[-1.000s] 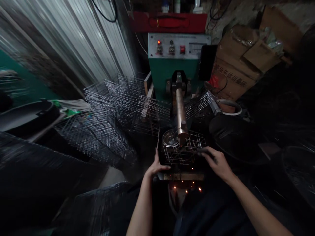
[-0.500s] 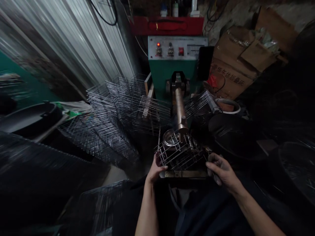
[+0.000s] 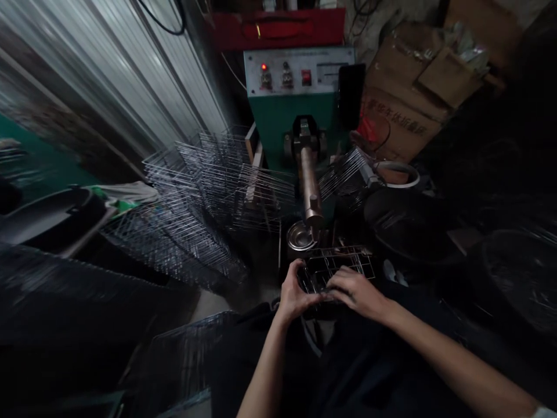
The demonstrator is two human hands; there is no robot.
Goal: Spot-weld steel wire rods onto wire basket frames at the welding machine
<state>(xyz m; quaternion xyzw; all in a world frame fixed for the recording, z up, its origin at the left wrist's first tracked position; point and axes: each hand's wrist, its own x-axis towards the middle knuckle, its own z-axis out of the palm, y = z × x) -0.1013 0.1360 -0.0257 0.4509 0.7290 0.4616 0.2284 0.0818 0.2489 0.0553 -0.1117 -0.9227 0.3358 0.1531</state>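
Note:
Beneath the machine's metal arm (image 3: pixel 310 186), a small wire rack (image 3: pixel 359 264) lies low in front of me. My left hand (image 3: pixel 296 295) grips its left end, thumb and fingers curved round the wires. My right hand (image 3: pixel 354 290) is on the rack's near side, fingers bent over the wires and close to the left thumb. Whether the right fingers pinch a separate small part is hidden. Just behind the rack is a round metal dish (image 3: pixel 301 236), below the tip of the machine arm.
Stacked wire racks (image 3: pixel 195 197) stand to the left. The green machine (image 3: pixel 278 119) has a lit red lamp. A cardboard box (image 3: pixel 391 122) is behind at right, with a dark round container (image 3: pixel 409 226) nearer. More wire mesh (image 3: pixel 183 360) lies lower left.
The rack has turned and come lower, away from the arm's tip. My right hand has moved left onto it, and my left hand has shifted right. The head view has shifted slightly.

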